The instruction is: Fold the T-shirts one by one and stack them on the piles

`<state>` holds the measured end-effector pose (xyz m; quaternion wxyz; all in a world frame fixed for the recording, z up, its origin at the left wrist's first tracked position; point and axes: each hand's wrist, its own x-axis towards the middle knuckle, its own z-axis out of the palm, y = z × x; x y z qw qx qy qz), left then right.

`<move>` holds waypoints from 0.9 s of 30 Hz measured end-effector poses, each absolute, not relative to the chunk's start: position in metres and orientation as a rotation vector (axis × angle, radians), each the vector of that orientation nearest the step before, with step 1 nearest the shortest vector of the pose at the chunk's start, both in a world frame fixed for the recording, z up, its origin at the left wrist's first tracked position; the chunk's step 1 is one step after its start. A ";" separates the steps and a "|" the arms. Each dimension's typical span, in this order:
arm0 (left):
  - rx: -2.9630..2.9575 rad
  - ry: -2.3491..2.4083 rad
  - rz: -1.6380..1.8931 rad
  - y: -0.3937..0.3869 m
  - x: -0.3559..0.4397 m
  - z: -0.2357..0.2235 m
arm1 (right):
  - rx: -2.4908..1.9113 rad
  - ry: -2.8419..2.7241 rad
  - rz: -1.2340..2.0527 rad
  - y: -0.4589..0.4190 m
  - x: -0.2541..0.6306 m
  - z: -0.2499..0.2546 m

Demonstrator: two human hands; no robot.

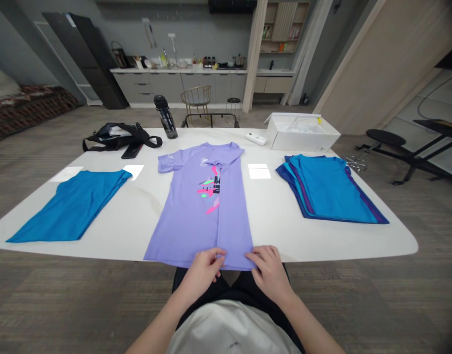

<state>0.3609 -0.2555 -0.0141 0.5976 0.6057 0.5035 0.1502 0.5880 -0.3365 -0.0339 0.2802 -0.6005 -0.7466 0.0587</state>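
White bench [273, 231] holds a lilac T-shirt [199, 206] lying flat, its hem at the bench's near edge; the left hand [201, 271] and right hand [269, 270] both clasp that hem, grips closed on the fabric.

My left grip [201, 272] and right grip [269, 272] rest on the near hem of the lavender T-shirt [203, 206]. To my right, a strip of white counter [273, 231] runs to the stacked blue shirts [331, 191]. To my left, more counter reaches the folded blue shirt [71, 206]. On the far side, the water bottle [165, 117] and white box [301, 132] block the way.
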 end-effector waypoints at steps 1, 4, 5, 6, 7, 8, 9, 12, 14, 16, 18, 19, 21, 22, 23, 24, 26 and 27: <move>1.459 1.165 0.299 -0.256 0.357 -0.010 | -1.606 -2.020 0.170 -0.338 0.589 -0.032; 1.694 1.134 0.212 -0.244 0.346 0.011 | -1.567 -2.071 0.212 -0.340 0.595 -0.022; 1.773 1.128 0.227 -0.233 0.343 0.018 | -1.548 -2.085 0.238 -0.338 0.598 -0.017; 1.840 1.127 0.266 -0.218 0.342 0.025 | -1.531 -2.095 0.274 -0.334 0.601 -0.012; 1.898 1.131 0.323 -0.199 0.343 0.030 | -1.521 -2.094 0.316 -0.327 0.603 -0.007; 1.945 1.131 0.387 -0.176 0.347 0.033 | -1.520 -2.085 0.361 -0.317 0.606 -0.001; 1.993 1.134 0.444 -0.150 0.352 0.035 | -1.526 -2.069 0.404 -0.302 0.609 0.004; 2.140 1.200 0.608 -0.059 0.382 0.033 | -1.548 -2.023 0.479 -0.233 0.617 0.012; 2.211 1.261 0.652 0.002 0.407 0.028 | -1.568 -1.998 0.451 -0.172 0.627 0.011; 2.295 1.326 0.633 0.058 0.431 0.023 | -1.615 -1.942 0.391 -0.105 0.642 0.006; 2.293 1.379 0.606 0.106 0.451 0.018 | -1.703 -1.841 0.345 -0.040 0.662 -0.001; 2.286 1.401 0.589 0.127 0.459 0.015 | -1.766 -1.779 0.323 -0.010 0.673 -0.004; 2.274 1.440 0.563 0.164 0.472 0.009 | -1.863 -1.709 0.260 0.042 0.695 -0.008; 2.273 1.460 0.553 0.180 0.478 0.005 | -1.921 -1.674 0.233 0.065 0.706 -0.010; 2.275 1.478 0.545 0.194 0.484 0.001 | -1.984 -1.642 0.214 0.084 0.716 -0.011; 2.277 1.495 0.542 0.206 0.488 -0.003 | -2.050 -1.610 0.207 0.102 0.726 -0.012; 2.292 1.537 0.536 0.226 0.497 -0.013 | -2.160 -1.570 0.221 0.129 0.742 -0.016; 2.304 1.559 0.530 0.234 0.501 -0.017 | -2.186 -1.578 0.232 0.140 0.750 -0.018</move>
